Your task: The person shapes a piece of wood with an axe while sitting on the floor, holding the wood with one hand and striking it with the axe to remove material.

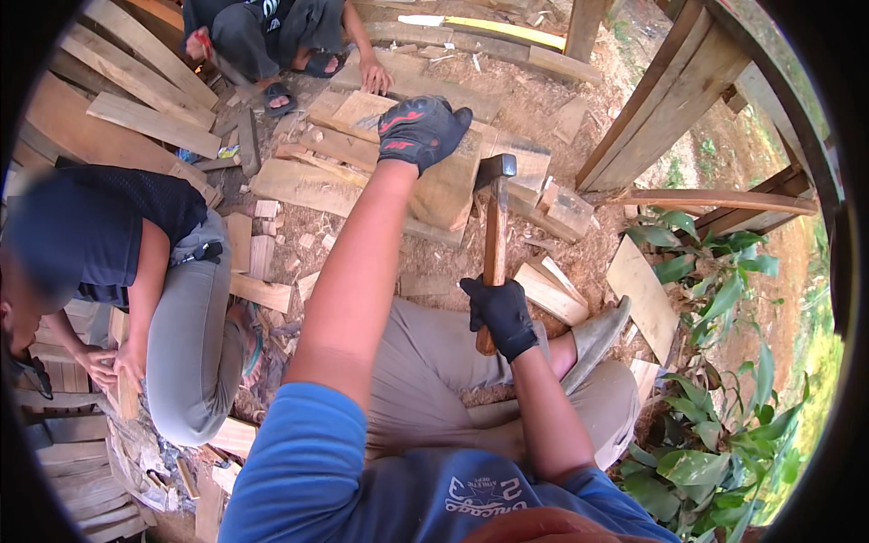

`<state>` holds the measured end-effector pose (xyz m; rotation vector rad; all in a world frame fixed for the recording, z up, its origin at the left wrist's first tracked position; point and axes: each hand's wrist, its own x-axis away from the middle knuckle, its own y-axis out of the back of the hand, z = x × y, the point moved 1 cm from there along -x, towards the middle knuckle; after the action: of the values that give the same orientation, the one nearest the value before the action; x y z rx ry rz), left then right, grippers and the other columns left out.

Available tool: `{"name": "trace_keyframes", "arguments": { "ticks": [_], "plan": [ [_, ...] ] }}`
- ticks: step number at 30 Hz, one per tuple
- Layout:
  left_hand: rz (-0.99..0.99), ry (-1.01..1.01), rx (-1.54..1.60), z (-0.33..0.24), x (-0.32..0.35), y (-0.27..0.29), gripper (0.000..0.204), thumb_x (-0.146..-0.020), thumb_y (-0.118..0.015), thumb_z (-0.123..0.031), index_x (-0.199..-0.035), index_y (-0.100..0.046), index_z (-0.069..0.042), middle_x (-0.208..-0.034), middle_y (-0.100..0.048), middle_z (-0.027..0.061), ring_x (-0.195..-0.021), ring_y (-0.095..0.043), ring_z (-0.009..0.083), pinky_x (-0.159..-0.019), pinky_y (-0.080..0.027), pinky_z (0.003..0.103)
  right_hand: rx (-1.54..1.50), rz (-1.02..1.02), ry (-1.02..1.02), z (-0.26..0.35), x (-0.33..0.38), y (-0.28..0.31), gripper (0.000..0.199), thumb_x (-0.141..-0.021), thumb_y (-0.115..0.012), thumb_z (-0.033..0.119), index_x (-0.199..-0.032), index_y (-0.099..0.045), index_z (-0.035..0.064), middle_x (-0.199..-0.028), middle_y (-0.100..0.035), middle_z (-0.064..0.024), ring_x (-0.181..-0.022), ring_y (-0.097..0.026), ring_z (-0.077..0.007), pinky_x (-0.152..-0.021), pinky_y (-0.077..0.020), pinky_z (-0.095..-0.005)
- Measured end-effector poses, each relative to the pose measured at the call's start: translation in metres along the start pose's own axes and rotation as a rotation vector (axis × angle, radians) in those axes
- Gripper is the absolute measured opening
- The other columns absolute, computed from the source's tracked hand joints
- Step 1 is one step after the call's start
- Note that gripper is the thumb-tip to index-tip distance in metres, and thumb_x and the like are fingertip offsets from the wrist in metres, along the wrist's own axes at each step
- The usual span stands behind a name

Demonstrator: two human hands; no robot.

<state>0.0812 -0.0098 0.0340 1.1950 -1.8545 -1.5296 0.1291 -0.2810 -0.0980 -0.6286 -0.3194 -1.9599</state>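
Note:
My left hand (421,131), in a black glove with red marks, is closed at the top edge of a wooden board (448,192); its fingertips are hidden on the far side. In my right hand (503,317), also in a black glove, is a hatchet (495,231) gripped low on its wooden handle. The dark metal head (496,170) points up and sits just right of the board, its cutting side turned toward it. Whether the blade touches the wood I cannot tell.
Planks (317,185) and offcuts (552,294) lie among wood chips. One person (136,262) crouches at left, hands on a wood piece; another person's hand (376,74) rests on timber at the back. Wooden posts (665,90) and leafy plants (701,452) stand at right.

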Motion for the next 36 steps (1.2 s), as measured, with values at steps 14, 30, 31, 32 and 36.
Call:
{"name": "trace_keyframes", "arguments": {
  "ticks": [14,30,31,32,36],
  "plan": [
    [-0.197,-0.067,-0.022,-0.009,0.007,-0.015,0.047,-0.097,-0.058,-0.049,-0.095,-0.085,-0.011,-0.094,-0.079,0.0201,-0.090,-0.076,0.0418,-0.085,-0.059,0.053,-0.597,0.650,-0.055,-0.037,-0.049,0.059,0.019,-0.100,-0.075,0.015,-0.095,-0.057,0.0107,-0.064,-0.049,0.0001,-0.052,-0.050,-0.0152,-0.052,-0.0454,-0.0347],
    [-0.414,-0.163,0.266,0.068,0.109,-0.009,0.042,-0.106,-0.058,-0.036,-0.087,-0.082,-0.008,-0.088,-0.077,0.0184,-0.088,-0.072,0.0404,-0.080,-0.054,0.051,-1.295,0.606,0.020,0.031,0.053,0.034,0.020,-0.105,-0.069,0.023,-0.094,-0.054,0.0172,-0.063,-0.038,0.0056,-0.054,-0.042,-0.0120,-0.055,-0.0398,-0.0308],
    [-0.402,-0.192,0.251,0.064,0.104,-0.009,0.042,-0.106,-0.058,-0.036,-0.088,-0.082,-0.008,-0.089,-0.077,0.0186,-0.089,-0.072,0.0403,-0.081,-0.054,0.051,-1.117,0.528,0.103,0.029,0.058,0.042,0.020,-0.105,-0.069,0.022,-0.094,-0.053,0.0172,-0.063,-0.039,0.0054,-0.053,-0.042,-0.0122,-0.054,-0.0396,-0.0309],
    [-0.391,-0.217,0.233,0.061,0.098,-0.010,0.041,-0.106,-0.058,-0.037,-0.090,-0.082,-0.008,-0.091,-0.077,0.0187,-0.089,-0.072,0.0402,-0.081,-0.054,0.051,-1.060,0.421,0.145,0.030,0.066,0.050,0.021,-0.102,-0.072,0.021,-0.094,-0.054,0.0167,-0.063,-0.040,0.0044,-0.051,-0.041,-0.0128,-0.053,-0.0392,-0.0311],
    [-0.347,-0.231,0.134,0.037,0.080,-0.019,0.041,-0.105,-0.058,-0.038,-0.094,-0.082,-0.008,-0.096,-0.078,0.0196,-0.092,-0.072,0.0416,-0.082,-0.054,0.052,-0.767,0.105,0.078,0.009,0.104,0.085,0.024,-0.097,-0.078,0.016,-0.096,-0.055,0.0139,-0.064,-0.047,0.0019,-0.050,-0.046,-0.0135,-0.048,-0.0409,-0.0330]
  ]
}}
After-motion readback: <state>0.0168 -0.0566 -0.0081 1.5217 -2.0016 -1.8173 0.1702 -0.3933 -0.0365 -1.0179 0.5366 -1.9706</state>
